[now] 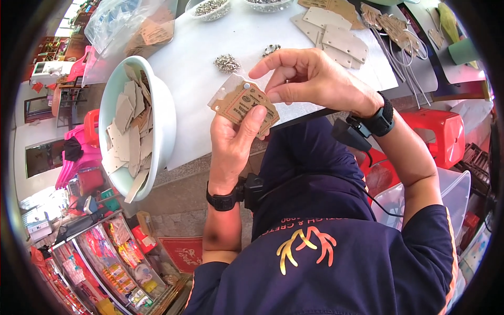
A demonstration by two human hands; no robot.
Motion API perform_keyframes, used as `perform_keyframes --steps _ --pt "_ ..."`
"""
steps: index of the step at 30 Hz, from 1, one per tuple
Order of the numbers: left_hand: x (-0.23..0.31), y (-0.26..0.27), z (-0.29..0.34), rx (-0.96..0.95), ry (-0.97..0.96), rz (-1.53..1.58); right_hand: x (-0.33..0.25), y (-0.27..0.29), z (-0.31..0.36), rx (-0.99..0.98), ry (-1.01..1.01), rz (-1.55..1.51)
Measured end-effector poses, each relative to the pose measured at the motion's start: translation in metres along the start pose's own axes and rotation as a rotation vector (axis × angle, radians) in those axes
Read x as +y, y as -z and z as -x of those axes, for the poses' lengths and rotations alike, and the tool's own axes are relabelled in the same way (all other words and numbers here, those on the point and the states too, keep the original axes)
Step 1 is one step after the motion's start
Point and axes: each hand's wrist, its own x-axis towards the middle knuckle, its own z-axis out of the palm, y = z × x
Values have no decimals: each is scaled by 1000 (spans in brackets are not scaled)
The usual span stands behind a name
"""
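My left hand grips a brown printed cardboard tag, thumb across its front. A clear plastic piece sticks out past the tag's upper left edge. A small round silver fastener shows at the tag's top corner. Beside the tag's right edge is my right hand, index finger stretched out and apart from the thumb. Its thumb tip is close to the tag; whether they touch is hard to tell. Beyond the hands, a pile of small metal eyelets and a smaller cluster of metal pieces lie on the table.
A pale basin full of grey cardboard pieces stands left on the white table. Two clear tubs of metal parts sit at the far edge. Cardboard pieces are stacked far right, near strung tags. A red stool stands right.
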Motion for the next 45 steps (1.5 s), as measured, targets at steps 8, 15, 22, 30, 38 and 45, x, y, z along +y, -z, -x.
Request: perform_keyframes --steps 8,15,22,30,38,45 --pt "1 -1 1 13 0 -37 -3 -4 4 16 -137 -57" --pt "1 2 2 2 -26 -33 -3 -15 9 91 53 44" --pt "2 4 5 -6 7 -47 0 -19 9 113 -146 -189" --pt "2 9 6 -24 -21 -9 2 -18 10 65 -169 -291" --pt "1 12 6 -60 -9 -38 -5 -20 12 66 -152 -159" --pt "-5 7 1 -12 -83 14 -5 -34 19 249 211 211"
